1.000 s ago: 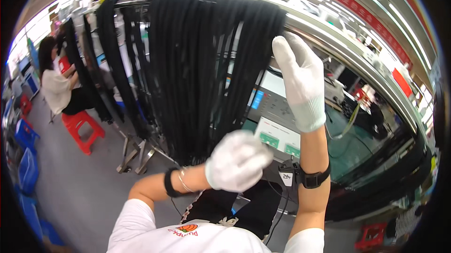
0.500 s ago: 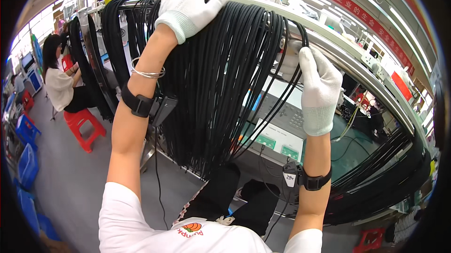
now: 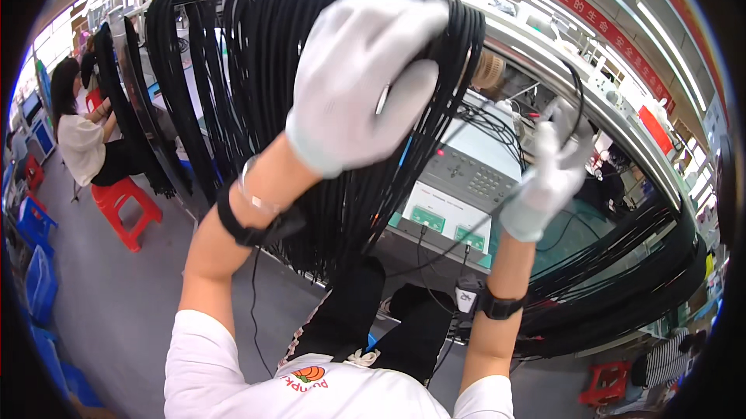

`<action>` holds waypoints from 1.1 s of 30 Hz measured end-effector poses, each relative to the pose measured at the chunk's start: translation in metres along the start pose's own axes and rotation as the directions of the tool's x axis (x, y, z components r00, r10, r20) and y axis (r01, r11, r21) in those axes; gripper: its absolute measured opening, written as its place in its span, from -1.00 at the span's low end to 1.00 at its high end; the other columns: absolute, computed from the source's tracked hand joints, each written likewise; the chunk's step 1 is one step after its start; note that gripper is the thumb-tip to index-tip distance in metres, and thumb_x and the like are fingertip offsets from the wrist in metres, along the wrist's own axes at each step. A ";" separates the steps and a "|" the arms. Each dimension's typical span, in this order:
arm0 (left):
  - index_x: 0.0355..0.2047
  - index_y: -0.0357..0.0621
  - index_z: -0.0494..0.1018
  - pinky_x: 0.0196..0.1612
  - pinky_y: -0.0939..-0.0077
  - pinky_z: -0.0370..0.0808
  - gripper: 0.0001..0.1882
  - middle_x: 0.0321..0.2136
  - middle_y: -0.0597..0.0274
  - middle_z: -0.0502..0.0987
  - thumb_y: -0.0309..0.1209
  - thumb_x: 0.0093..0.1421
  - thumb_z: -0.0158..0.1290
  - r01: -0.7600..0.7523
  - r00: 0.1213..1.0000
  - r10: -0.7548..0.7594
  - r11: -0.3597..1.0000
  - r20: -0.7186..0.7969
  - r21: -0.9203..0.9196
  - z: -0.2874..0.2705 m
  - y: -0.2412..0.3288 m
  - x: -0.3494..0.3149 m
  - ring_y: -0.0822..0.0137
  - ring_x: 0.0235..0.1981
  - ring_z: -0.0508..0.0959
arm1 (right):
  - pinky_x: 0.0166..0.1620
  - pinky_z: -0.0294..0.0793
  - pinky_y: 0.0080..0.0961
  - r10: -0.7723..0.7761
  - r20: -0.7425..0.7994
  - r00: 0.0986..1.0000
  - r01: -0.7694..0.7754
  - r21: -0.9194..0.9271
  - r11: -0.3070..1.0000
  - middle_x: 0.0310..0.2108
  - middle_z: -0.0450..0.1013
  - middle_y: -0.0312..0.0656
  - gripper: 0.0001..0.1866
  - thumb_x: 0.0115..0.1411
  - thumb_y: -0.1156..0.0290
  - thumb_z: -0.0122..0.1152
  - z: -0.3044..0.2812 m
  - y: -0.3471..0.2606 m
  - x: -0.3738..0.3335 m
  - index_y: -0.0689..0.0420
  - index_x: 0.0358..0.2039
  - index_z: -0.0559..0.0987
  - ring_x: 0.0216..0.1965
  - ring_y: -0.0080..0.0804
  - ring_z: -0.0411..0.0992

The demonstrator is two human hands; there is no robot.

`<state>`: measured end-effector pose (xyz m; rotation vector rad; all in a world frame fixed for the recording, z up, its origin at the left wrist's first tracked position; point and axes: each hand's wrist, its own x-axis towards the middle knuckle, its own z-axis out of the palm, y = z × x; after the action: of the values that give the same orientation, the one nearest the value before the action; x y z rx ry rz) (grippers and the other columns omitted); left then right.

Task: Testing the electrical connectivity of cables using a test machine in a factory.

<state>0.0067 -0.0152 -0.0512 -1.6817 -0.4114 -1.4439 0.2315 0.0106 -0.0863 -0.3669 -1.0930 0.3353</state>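
Note:
Many thin black cables (image 3: 264, 54) hang in a thick bundle over a rail in front of me. My left hand (image 3: 361, 81), in a white glove, is over the right part of this bundle. Its thumb and fingers are spread apart; the fingertips are near the right-hand cables, and blur hides whether they touch. To the right of the bundle, my gloved right hand (image 3: 544, 174) is closed on a black cable (image 3: 577, 85) that loops over the rail. The fingers are smeared by motion.
Behind the bundle stands a grey bench instrument (image 3: 466, 170) with a keypad and green sockets. More black cables (image 3: 622, 318) hang in a long sweep at the right. A person (image 3: 81, 123) sits on a red stool (image 3: 128, 209) at the left, near blue bins (image 3: 43, 279).
My left hand has come down and right from the top of the bundle. My right hand has moved right and slightly down, drawing a cable away from the bundle.

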 end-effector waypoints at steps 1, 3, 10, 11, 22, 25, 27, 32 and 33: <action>-0.10 -0.27 0.52 -0.04 0.18 0.45 -0.57 -0.22 0.06 0.55 -0.53 -0.06 0.12 0.065 0.996 -0.063 0.997 0.062 -0.043 -0.007 0.019 -0.016 0.03 -0.20 0.53 | -0.02 0.39 -0.60 0.031 0.145 0.989 -0.027 -0.031 0.999 -0.22 0.52 -0.10 -0.35 0.17 0.51 0.21 -0.001 0.014 -0.005 0.34 0.24 0.19 -0.11 -0.54 0.40; -0.13 -0.30 0.55 -0.09 0.14 0.49 -0.50 -0.27 0.07 0.57 -0.56 -0.21 0.12 0.197 0.952 -0.152 0.968 0.265 -0.152 -0.019 0.060 -0.054 0.05 -0.25 0.56 | 0.01 0.36 -0.58 0.247 0.409 0.878 -0.320 0.118 0.940 -0.26 0.50 -0.13 -0.24 0.15 0.49 0.21 -0.001 0.045 -0.011 0.35 0.31 0.10 -0.09 -0.52 0.39; -0.06 -0.32 0.46 -0.16 0.17 0.47 -0.58 -0.25 0.00 0.53 -0.52 0.01 0.10 0.779 0.590 -0.319 0.464 0.741 -0.421 -0.033 0.172 -0.152 -0.03 -0.28 0.52 | -0.13 0.47 -0.43 0.443 0.680 0.584 -0.727 0.195 0.659 -0.44 0.36 -0.29 -0.50 0.27 0.34 0.13 -0.028 0.087 -0.049 0.43 0.11 0.38 -0.37 -0.47 0.42; -0.05 -0.32 0.45 -0.13 0.16 0.48 -0.57 -0.22 -0.02 0.52 -0.52 0.01 0.09 0.784 0.563 -0.323 0.499 0.760 -0.369 -0.030 0.175 -0.154 -0.05 -0.24 0.52 | -0.10 0.48 -0.42 0.496 0.615 0.613 -0.734 0.211 0.646 -0.38 0.46 -0.22 -0.53 0.34 0.22 0.04 -0.029 0.088 -0.050 0.39 0.06 0.44 -0.34 -0.42 0.48; -0.17 -0.29 0.47 -0.07 0.12 0.46 -0.63 -0.23 0.01 0.51 -0.60 -0.08 0.10 0.525 0.756 -0.386 0.840 0.529 -0.137 -0.002 0.134 -0.149 -0.03 -0.22 0.52 | -0.14 0.43 -0.41 0.704 0.703 0.105 -0.449 -0.598 0.664 -0.33 0.53 -0.10 -0.65 0.21 0.22 0.17 -0.033 0.114 -0.143 0.25 -0.14 0.54 -0.28 -0.41 0.46; -0.21 -0.26 0.47 -0.10 0.12 0.45 -0.63 -0.26 0.05 0.52 -0.57 -0.12 0.10 0.496 0.748 -0.394 0.866 0.534 -0.057 -0.026 0.130 -0.164 0.01 -0.27 0.52 | -0.18 0.47 -0.42 0.848 0.423 0.318 -0.606 -0.598 0.525 -0.42 0.56 -0.13 -0.68 0.16 0.24 0.25 -0.068 0.099 -0.186 0.21 -0.19 0.60 -0.37 -0.36 0.52; -0.23 -0.24 0.47 -0.15 0.16 0.43 -0.65 -0.28 0.08 0.53 -0.58 -0.12 0.09 0.524 0.735 -0.426 0.851 0.527 -0.043 -0.034 0.134 -0.174 0.03 -0.32 0.50 | -0.16 0.49 -0.40 0.851 0.367 0.376 -0.585 -0.618 0.525 -0.42 0.56 -0.08 -0.70 0.12 0.26 0.28 -0.078 0.084 -0.196 0.14 -0.18 0.61 -0.34 -0.20 0.55; -0.24 -0.22 0.51 -0.35 0.24 0.43 -0.68 -0.33 0.11 0.58 -0.63 -0.09 0.09 0.688 0.632 -0.429 0.694 0.645 -0.212 -0.037 0.164 -0.188 0.07 -0.44 0.53 | -0.07 0.49 -0.42 0.769 0.406 0.494 -0.521 -0.570 0.636 -0.17 0.54 -0.11 -0.49 0.10 0.34 0.32 -0.073 0.064 -0.165 0.16 0.08 0.49 -0.19 -0.33 0.54; -0.22 -0.23 0.50 -0.38 0.26 0.43 -0.67 -0.34 0.10 0.59 -0.62 -0.08 0.10 0.693 0.640 -0.418 0.675 0.645 -0.251 -0.036 0.169 -0.189 0.08 -0.46 0.54 | -0.04 0.48 -0.46 0.688 0.388 0.613 -0.483 -0.505 0.715 -0.13 0.53 -0.11 -0.46 0.08 0.39 0.34 -0.068 0.064 -0.156 0.21 0.10 0.47 -0.13 -0.41 0.52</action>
<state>0.0528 -0.0887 -0.2922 -2.5567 -1.0711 -1.5716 0.2222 -0.0091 -0.2671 -1.0296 -1.6015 0.8996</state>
